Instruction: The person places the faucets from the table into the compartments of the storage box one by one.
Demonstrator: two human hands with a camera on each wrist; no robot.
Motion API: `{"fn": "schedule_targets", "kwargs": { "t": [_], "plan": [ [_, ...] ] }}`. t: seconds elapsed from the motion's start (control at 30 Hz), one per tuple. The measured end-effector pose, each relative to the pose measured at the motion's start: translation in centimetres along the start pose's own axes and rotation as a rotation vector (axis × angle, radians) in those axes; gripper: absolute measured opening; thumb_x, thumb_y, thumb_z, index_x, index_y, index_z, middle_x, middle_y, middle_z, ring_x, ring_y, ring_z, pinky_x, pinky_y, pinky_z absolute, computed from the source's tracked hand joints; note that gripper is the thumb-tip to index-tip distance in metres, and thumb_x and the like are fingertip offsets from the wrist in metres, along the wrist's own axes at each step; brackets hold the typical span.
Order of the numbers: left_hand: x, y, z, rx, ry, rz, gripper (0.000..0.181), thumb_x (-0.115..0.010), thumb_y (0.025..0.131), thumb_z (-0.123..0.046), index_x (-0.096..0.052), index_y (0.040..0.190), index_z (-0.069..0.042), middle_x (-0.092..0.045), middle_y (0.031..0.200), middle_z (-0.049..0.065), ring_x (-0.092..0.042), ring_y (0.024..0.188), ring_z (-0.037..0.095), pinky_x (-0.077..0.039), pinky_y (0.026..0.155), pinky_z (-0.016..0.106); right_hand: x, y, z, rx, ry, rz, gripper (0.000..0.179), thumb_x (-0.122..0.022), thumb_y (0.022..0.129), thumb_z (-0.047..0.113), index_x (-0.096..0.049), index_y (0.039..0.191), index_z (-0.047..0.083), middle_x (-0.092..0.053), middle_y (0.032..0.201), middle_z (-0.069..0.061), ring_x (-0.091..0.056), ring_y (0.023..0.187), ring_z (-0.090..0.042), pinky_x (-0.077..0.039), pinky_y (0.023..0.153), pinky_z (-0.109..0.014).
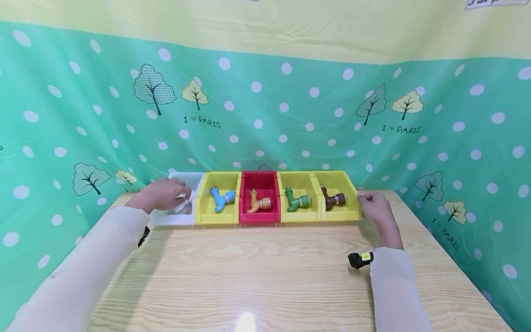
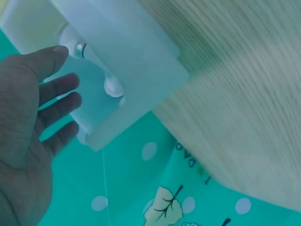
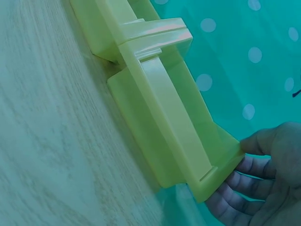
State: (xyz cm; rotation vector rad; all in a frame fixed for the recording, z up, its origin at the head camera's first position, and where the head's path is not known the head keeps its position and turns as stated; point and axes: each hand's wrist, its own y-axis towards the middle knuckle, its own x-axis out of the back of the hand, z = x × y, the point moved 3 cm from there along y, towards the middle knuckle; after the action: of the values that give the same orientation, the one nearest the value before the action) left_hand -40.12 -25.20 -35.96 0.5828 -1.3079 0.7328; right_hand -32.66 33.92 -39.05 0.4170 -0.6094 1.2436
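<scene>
My left hand (image 1: pixel 166 193) reaches over the white bin (image 1: pixel 173 220) at the left end of the row. Inside lies a white toy-like tap (image 2: pixel 70 40), partly hidden by the hand in the head view. In the left wrist view the thumb tip is right at the tap's knob, and the other fingers are spread apart from it. My right hand (image 1: pixel 375 210) grips the outer side of the yellow bin (image 3: pixel 164 113) at the right end, thumb at its edge and fingers along the outside. A dark brown tap (image 1: pixel 333 199) lies in that bin.
Between the end bins, a blue tap (image 1: pixel 223 198) lies in a yellow bin, an orange tap (image 1: pixel 259 203) in the red bin (image 1: pixel 260 219), and a green tap (image 1: pixel 297 201) in another yellow bin. The row stands on a wooden table (image 1: pixel 257 263) before a dotted green curtain (image 1: pixel 286 120).
</scene>
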Motion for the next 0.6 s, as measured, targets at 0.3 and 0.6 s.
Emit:
{"fn": "schedule_targets", "kwargs": {
  "t": [0.3, 0.6],
  "plan": [
    [1.0, -1.2, -0.8, 0.021, 0.034, -0.106, 0.004, -0.069, 0.097, -0.017, -0.072, 0.097, -0.016, -0.065, 0.092, -0.001, -0.060, 0.089, 0.027, -0.053, 0.080, 0.053, 0.9, -0.7, 0.8, 0.016, -0.112, -0.030, 0.047, -0.043, 0.108, 0.030, -0.057, 0.127, -0.011, -0.058, 0.115, -0.026, -0.055, 0.098, -0.034, -0.051, 0.075, -0.040],
    [2.5, -2.6, -2.4, 0.068, 0.059, -0.236, 0.005, -0.071, 0.096, -0.017, -0.073, 0.099, -0.015, -0.067, 0.092, 0.003, -0.060, 0.087, 0.028, -0.053, 0.079, 0.051, 1.1, -1.2, 2.3, 0.131, -0.216, -0.071, 0.045, -0.046, 0.107, 0.032, -0.057, 0.125, -0.009, -0.062, 0.113, -0.026, -0.059, 0.092, -0.035, -0.052, 0.069, -0.041]
  ]
}}
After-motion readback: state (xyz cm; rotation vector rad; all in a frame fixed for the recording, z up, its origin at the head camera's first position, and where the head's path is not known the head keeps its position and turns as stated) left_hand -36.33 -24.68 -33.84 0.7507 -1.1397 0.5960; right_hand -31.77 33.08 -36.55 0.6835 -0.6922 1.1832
